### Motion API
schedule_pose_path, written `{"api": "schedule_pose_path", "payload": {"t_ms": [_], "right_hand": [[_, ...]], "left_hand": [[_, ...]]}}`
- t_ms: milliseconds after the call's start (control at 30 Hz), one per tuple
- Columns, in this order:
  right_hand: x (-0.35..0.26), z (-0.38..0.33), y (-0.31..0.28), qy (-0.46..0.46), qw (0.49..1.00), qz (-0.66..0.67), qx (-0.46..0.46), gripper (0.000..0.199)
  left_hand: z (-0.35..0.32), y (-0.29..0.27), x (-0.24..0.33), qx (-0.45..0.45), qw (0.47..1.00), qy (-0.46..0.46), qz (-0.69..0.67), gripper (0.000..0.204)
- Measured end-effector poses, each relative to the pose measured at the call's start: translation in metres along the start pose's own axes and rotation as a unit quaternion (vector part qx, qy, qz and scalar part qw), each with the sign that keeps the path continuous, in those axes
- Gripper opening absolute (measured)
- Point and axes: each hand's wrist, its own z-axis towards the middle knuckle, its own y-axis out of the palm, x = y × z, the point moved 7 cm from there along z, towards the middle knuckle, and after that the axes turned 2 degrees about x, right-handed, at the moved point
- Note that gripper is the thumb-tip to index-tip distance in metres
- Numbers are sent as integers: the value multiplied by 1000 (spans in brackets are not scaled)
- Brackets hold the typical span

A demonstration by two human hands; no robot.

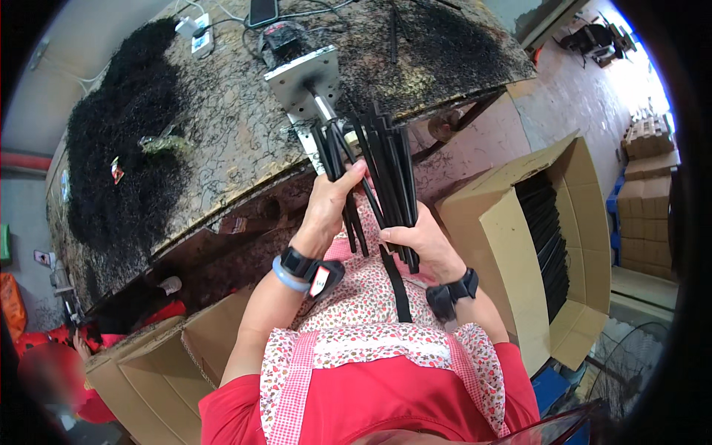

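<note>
My left hand (328, 204) is closed round a few thin black plastic tubes (354, 228), its thumb lying across them. A thicker bundle of black tubes (393, 170) stands slanted in my right hand (432, 241), the fingers wrapped round its lower part. Both bunches point away from me, side by side, over the bench's front edge. Just beyond their tips is a motor-driven tool with a metal plate (302, 76) and a steel shaft (324, 107). The tubes partly hide the tool's front end.
Black stringy shavings (130, 141) are heaped on the worn workbench (222, 133). An open carton (493, 245) full of black tubes stands at my right. Another carton (159, 378) is at my lower left, near a person in red (93, 404). Cables and a power strip (201, 43) lie at the back.
</note>
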Motion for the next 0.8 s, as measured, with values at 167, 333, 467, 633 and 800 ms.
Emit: {"api": "schedule_pose_path", "payload": {"t_ms": [167, 333, 467, 633, 800], "right_hand": [[14, -4, 47, 67, 988, 141, -19, 37], [29, -15, 65, -67, 995, -51, 59, 47], [28, -17, 67, -113, 984, -134, 36, 53], [-6, -35, 42, -50, 997, -47, 23, 53], [-4, -18, 55, 28, 998, 53, 14, 45]], "left_hand": [[-10, -41, 15, -12, 999, -52, -13, 28], [-25, -40, 10, 36, 994, -49, -89, 30], [-22, -24, 4, 16, 993, -40, -110, 28], [-29, -17, -7, -100, 987, -119, -45, 24], [-20, -31, 8, -61, 994, -84, -46, 23]]}}
